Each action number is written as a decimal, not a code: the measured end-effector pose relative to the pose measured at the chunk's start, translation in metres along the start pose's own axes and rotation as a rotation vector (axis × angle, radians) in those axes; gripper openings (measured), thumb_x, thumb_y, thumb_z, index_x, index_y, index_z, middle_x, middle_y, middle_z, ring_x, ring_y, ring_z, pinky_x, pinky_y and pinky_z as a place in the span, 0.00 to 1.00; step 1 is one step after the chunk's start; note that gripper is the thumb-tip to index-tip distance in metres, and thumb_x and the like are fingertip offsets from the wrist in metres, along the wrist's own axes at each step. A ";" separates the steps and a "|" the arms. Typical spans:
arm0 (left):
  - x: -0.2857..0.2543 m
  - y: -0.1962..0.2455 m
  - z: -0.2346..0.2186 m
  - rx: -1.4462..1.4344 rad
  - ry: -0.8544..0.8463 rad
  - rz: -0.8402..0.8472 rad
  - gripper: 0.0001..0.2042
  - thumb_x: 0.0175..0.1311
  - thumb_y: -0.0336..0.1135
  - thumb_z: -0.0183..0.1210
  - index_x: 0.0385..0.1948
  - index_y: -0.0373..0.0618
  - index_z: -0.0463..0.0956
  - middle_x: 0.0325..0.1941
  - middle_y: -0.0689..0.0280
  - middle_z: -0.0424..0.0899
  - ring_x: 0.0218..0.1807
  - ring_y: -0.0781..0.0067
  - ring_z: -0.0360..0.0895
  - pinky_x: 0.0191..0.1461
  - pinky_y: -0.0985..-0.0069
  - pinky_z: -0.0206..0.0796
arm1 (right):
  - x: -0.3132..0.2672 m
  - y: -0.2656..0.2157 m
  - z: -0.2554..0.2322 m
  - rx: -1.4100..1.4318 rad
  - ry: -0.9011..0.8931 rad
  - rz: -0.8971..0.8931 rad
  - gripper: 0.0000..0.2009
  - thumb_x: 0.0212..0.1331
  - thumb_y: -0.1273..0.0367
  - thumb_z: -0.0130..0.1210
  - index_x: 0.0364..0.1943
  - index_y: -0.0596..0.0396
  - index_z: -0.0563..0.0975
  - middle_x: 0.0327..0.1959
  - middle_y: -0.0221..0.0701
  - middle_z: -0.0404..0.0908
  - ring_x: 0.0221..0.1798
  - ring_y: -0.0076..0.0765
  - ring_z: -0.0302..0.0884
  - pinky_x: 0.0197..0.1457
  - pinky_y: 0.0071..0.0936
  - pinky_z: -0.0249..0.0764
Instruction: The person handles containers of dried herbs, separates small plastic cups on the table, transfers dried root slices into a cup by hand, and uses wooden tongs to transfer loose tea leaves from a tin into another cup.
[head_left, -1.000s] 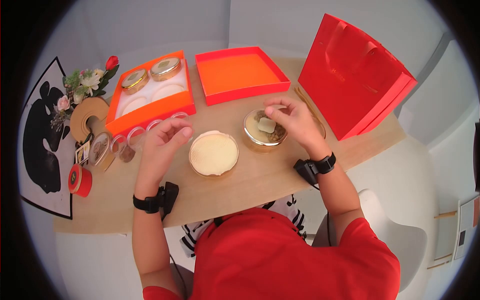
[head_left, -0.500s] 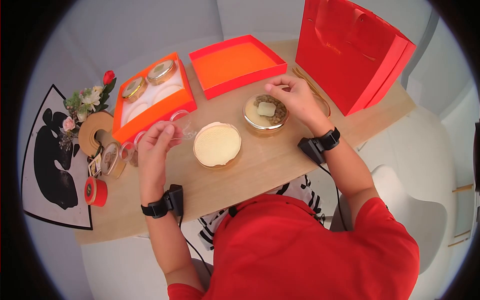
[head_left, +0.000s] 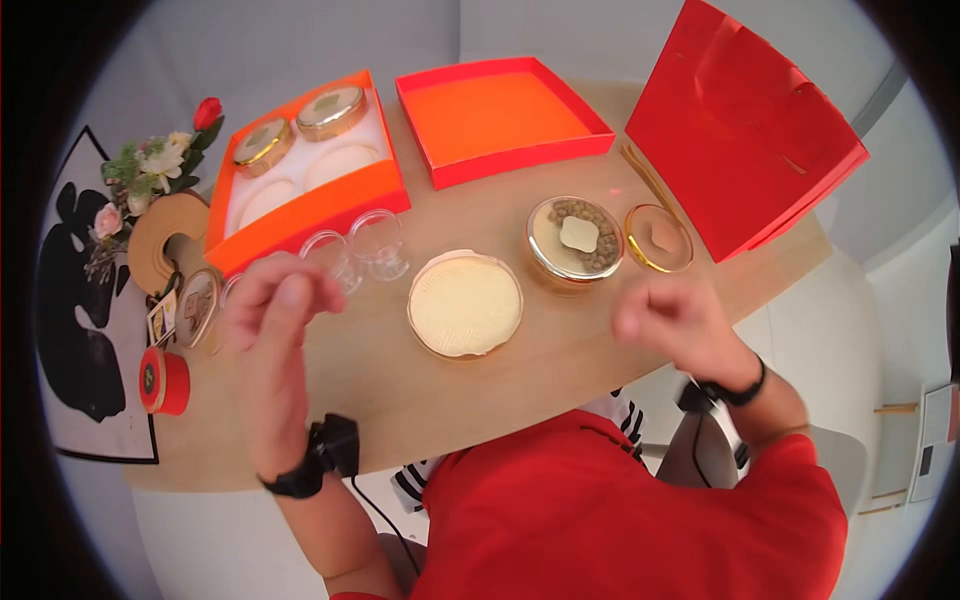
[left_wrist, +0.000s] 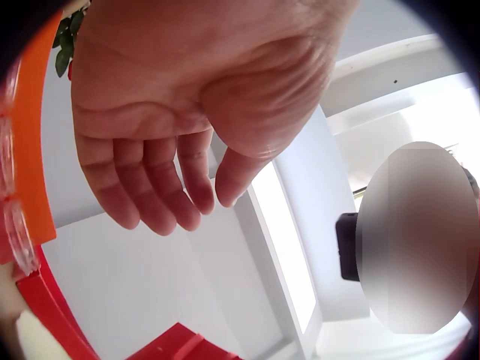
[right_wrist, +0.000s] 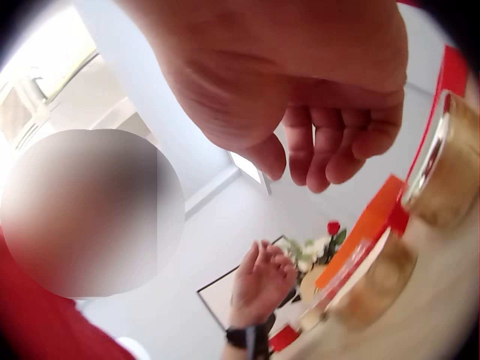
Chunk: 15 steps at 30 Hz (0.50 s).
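A wooden table (head_left: 520, 370) carries the work. Both hands hover empty above it: the left hand (head_left: 268, 310) loose-fingered, the right hand (head_left: 672, 322) loosely curled. Ahead of the right sits the open tin (head_left: 575, 240); a careless sweep could tip the small glasses (head_left: 378, 242) just beyond the left.

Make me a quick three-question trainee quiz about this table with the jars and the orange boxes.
1. True or false: the right hand grips the open jar.
2. How many gold-lidded jars sit in the orange box? A) two B) four C) none
3. Fill in: the loose gold lid lies between the open jar and the red ____.

Key:
1. False; both it and the left hand are raised and hold nothing.
2. A
3. Bag
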<state>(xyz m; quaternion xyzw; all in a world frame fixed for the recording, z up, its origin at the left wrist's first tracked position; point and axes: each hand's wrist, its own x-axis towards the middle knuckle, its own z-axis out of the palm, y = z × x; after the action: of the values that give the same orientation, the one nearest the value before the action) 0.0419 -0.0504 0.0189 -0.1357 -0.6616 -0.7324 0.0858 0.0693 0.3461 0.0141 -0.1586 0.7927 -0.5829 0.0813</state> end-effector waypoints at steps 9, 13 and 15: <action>-0.006 -0.007 -0.064 -0.409 0.100 0.098 0.11 0.83 0.39 0.55 0.52 0.40 0.73 0.44 0.61 0.75 0.46 0.68 0.75 0.54 0.67 0.69 | -0.142 0.036 0.025 -0.056 -0.380 1.246 0.17 0.79 0.61 0.57 0.54 0.61 0.85 0.46 0.34 0.92 0.49 0.33 0.90 0.54 0.33 0.85; 0.004 -0.009 -0.055 -0.615 -0.137 0.016 0.08 0.84 0.35 0.55 0.53 0.42 0.73 0.48 0.64 0.72 0.52 0.69 0.69 0.63 0.65 0.64 | -0.169 0.025 0.048 -0.043 -0.614 1.456 0.22 0.78 0.61 0.56 0.68 0.59 0.79 0.62 0.43 0.87 0.64 0.36 0.86 0.65 0.38 0.83; -0.001 -0.013 -0.051 -0.484 -0.020 -0.006 0.14 0.82 0.45 0.58 0.50 0.45 0.85 0.60 0.56 0.88 0.60 0.58 0.82 0.61 0.65 0.69 | -0.170 0.021 0.058 -0.003 -0.591 1.480 0.22 0.78 0.61 0.57 0.68 0.59 0.79 0.62 0.43 0.87 0.64 0.36 0.86 0.65 0.38 0.83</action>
<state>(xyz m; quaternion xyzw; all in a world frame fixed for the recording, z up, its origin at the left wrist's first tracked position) 0.0346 -0.0994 0.0020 -0.1575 -0.4682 -0.8684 0.0419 0.2431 0.3587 -0.0333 0.2611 0.6387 -0.3104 0.6538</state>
